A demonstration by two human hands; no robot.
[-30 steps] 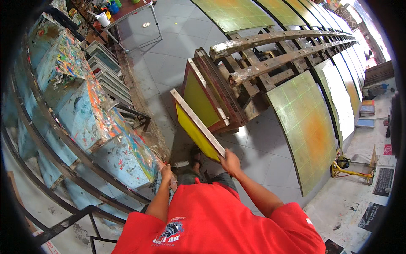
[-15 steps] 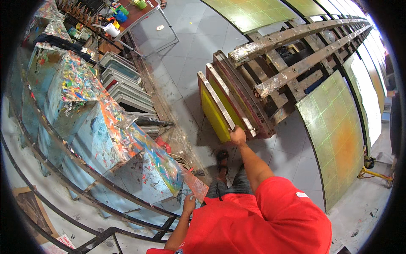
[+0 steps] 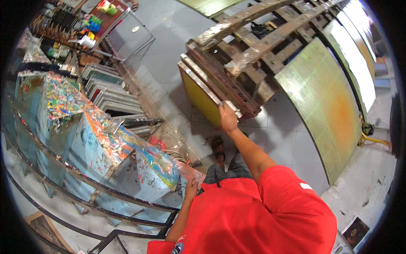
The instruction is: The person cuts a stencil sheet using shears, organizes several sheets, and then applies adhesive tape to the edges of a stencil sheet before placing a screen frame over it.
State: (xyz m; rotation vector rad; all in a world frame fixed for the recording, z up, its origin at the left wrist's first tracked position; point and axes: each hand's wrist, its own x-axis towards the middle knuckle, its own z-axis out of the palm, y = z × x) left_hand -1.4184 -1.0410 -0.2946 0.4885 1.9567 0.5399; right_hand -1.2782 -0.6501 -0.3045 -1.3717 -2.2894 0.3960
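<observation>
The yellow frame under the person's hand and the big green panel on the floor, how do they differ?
The yellow frame stands on edge against other frames in a rack; the green panel lies alone on the floor. The frame is smaller, bright yellow; the panel is larger, green fading to orange. The right hand grips only the frame. Both are flat rectangles.

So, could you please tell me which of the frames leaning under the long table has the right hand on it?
The right hand grips the outermost frame, the one with the yellow screen; the dark reddish frames stand behind it.
</observation>
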